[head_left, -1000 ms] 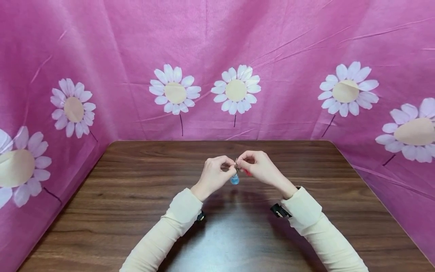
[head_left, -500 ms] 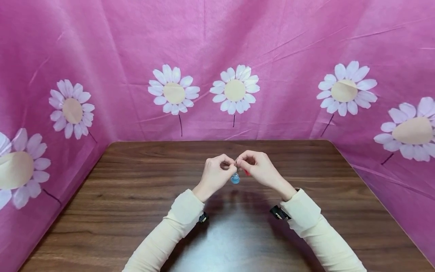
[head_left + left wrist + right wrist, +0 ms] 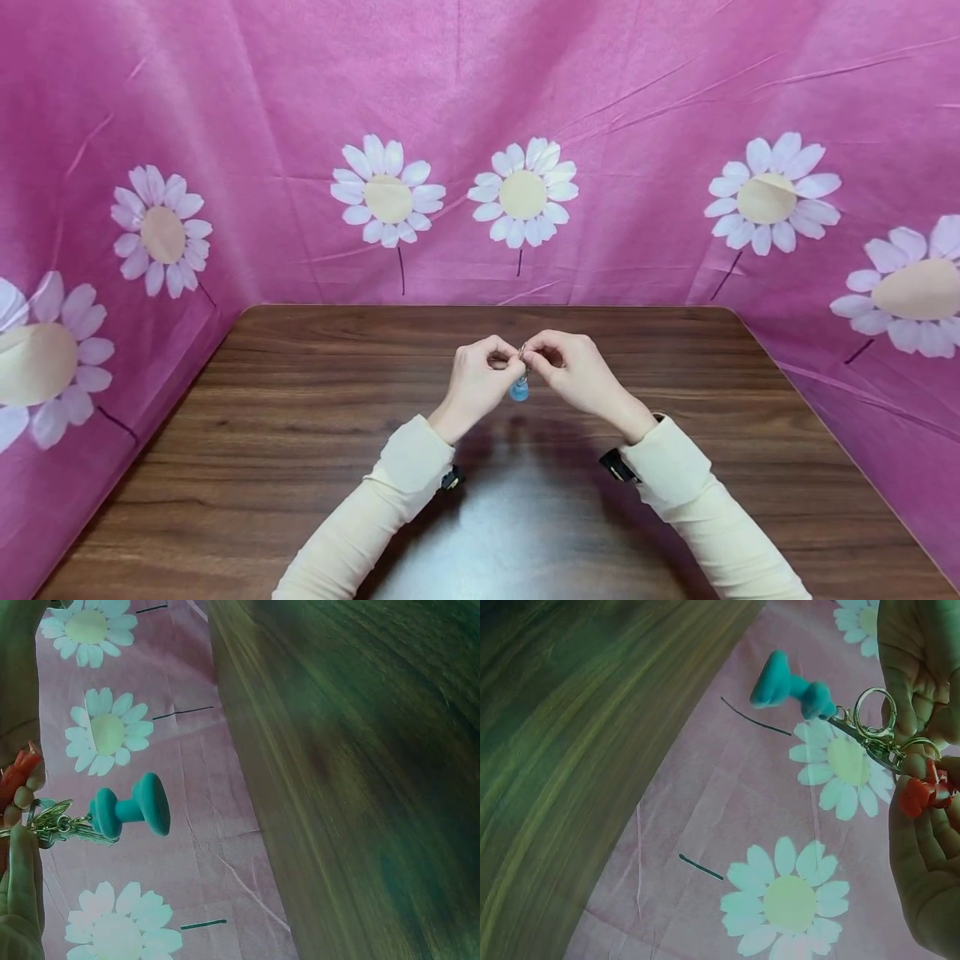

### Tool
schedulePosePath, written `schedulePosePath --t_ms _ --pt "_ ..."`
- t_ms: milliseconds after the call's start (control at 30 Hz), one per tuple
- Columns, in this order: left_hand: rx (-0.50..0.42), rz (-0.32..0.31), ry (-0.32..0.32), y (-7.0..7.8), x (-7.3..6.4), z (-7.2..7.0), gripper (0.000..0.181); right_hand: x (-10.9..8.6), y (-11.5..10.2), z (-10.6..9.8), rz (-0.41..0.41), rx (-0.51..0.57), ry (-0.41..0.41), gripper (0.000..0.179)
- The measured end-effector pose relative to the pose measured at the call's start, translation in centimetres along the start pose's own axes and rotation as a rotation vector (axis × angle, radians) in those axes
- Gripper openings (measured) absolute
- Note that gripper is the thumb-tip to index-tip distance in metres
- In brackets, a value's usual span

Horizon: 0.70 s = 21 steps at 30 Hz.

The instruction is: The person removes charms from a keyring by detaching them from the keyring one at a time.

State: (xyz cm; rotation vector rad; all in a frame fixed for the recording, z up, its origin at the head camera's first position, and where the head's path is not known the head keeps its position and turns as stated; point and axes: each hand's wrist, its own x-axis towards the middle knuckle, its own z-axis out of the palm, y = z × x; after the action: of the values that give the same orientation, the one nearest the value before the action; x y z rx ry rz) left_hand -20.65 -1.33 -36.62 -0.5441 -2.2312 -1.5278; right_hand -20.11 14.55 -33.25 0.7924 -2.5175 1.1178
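Both hands meet over the table, working on a keychain. My left hand (image 3: pixel 480 375) pinches its metal fittings between thumb and fingertips. Opposite it, my right hand (image 3: pixel 577 375) pinches the keychain's upper end. A blue charm (image 3: pixel 519 389), with two rounded ends and a narrow neck, hangs below the fingers; it shows larger in the left wrist view. Gold-coloured rings (image 3: pixel 876 736) and a clasp join the parts in the right wrist view. A red charm (image 3: pixel 930 795) lies against the right hand's fingers, which hide part of it. Fingertips cover some of the metal.
The brown wood-grain table (image 3: pixel 300 400) spreads beneath both forearms. A pink cloth (image 3: pixel 637 75) printed with white daisies stands behind it and along both sides. Black wrist devices (image 3: pixel 618 465) sit at the cream sleeves' cuffs.
Both hands stay close together with only small finger movements. In the head view, the red charm seen below the right fingers earlier is now hidden.
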Motion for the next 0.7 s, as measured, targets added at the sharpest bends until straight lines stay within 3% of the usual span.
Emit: schedulePosePath --t_ms 200,333,700 --pt "-0.029 -0.109 -0.034 0.34 -0.15 -0.03 0.006 -0.29 -0.12 -0.1 -0.179 -0.166 0.018 0.004" --pt "-0.021 -0.147 -0.072 0.6 -0.19 -0.14 0.006 -0.49 -0.13 -0.4 -0.247 -0.202 -0.007 0.003" --pt "-0.015 -0.12 -0.206 0.16 -0.6 -0.87 0.009 -0.69 0.56 -0.62 -0.123 -0.175 -0.107 0.005"
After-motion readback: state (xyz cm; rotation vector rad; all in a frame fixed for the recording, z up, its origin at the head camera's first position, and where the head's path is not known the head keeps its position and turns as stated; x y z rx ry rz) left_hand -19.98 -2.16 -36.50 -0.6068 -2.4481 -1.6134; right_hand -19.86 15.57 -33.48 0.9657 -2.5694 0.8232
